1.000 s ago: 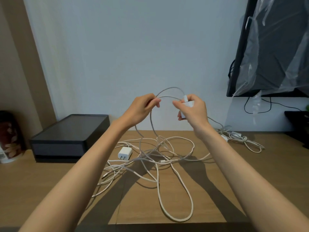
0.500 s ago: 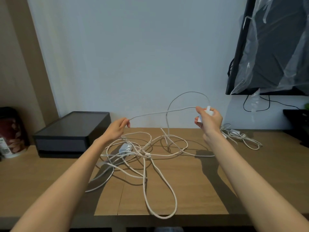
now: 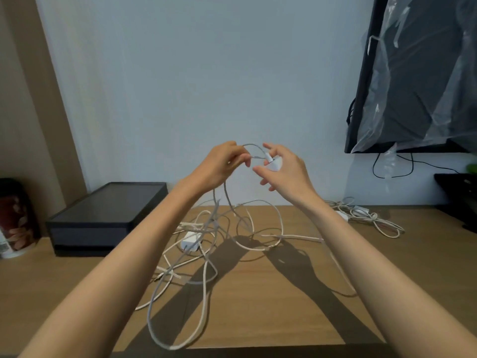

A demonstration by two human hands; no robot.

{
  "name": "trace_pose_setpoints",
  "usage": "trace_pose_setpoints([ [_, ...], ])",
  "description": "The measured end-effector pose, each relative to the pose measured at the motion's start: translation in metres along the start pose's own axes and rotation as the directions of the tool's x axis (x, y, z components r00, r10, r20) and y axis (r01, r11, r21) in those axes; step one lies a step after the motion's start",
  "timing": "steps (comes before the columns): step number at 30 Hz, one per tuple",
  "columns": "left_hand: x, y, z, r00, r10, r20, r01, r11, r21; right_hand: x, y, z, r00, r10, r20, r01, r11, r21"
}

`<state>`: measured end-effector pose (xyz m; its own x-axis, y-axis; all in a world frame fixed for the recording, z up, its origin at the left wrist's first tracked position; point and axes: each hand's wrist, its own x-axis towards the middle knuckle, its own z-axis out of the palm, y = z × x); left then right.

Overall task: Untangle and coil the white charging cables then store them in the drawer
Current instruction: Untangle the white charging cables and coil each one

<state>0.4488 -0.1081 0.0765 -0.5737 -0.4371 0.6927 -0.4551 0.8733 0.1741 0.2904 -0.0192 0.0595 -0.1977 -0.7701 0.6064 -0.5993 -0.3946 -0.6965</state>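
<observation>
**Hands raised above the tangle, one cable end held between them**

At the far left edge a floral-printed canister stands on the wooden desk. Just to its right a dark drawer box sits against the wall, its front shut. The left hand is lifted above the desk's back edge, fingers curled together and pinching a grey-white cable strand that arcs over to the other hand. From that pinch the strand drops to the white charging cables, which lie in a loose tangle across the middle of the desk, one long loop reaching the front edge. A second adapter rests inside the tangle, below the left wrist. The right hand holds a white power adapter close beside the left fingertips, with the forefinger raised and the lower fingers spread and relaxed; how the thumb lies on it I cannot tell. Farther right, a separate cable bundle lies near the wall, apart from the main tangle. Above it hangs a plastic-wrapped screen with a black lead looping beneath.
</observation>
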Motion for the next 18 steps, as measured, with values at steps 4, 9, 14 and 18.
trace_pose_setpoints([
  [4,-0.006,0.004,0.006,0.998,-0.06,-0.013,0.06,0.997,-0.038,0.001,0.0,0.004,0.999,0.041,-0.019,-0.041,0.999,-0.018],
  [9,-0.036,-0.012,0.013,0.975,-0.221,0.028,0.222,0.951,-0.213,0.001,0.006,-0.002,0.971,0.153,-0.183,-0.111,0.97,0.218],
  [14,-0.062,-0.043,0.019,0.936,-0.321,0.148,0.349,0.904,-0.247,0.001,0.022,-0.005,0.91,0.319,-0.265,-0.208,0.905,0.371],
  [18,-0.065,-0.054,0.019,0.92,-0.352,0.173,0.385,0.894,-0.228,-0.001,0.031,-0.003,0.835,0.436,-0.335,-0.245,0.84,0.484],
])
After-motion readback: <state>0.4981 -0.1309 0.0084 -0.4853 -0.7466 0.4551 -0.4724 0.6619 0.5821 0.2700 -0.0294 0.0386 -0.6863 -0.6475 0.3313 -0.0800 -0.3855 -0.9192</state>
